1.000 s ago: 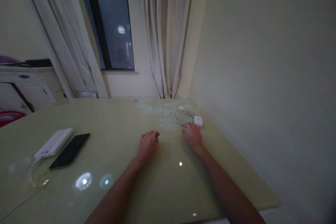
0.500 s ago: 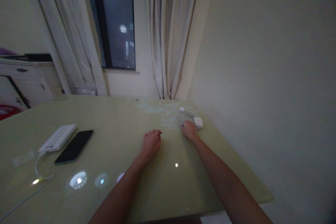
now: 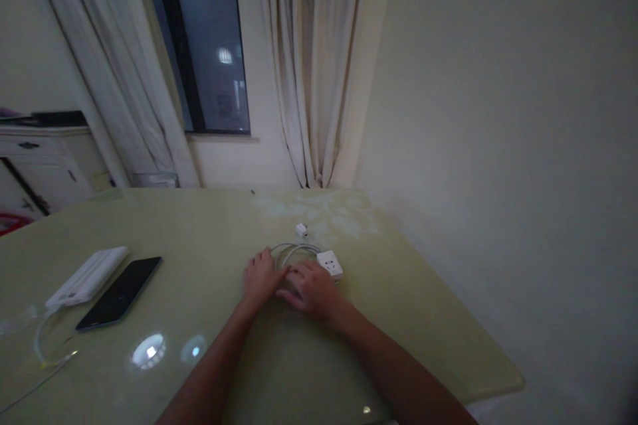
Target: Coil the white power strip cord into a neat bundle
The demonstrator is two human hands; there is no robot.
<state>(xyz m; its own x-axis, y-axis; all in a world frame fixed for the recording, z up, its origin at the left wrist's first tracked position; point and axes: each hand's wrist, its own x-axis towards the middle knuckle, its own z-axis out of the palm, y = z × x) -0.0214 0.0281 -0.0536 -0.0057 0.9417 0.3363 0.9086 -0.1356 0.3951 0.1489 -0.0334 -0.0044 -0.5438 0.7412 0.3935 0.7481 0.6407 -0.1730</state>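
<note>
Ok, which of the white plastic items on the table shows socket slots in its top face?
The square socket block at the right of the coiled cord. Dark slots mark its top; the power bank far left and small plug behind show none.

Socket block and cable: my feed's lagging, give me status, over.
Left hand at left of coiled cable. Right hand beside socket block, grips unclear. Phone well left, nothing seen blocking.
</note>
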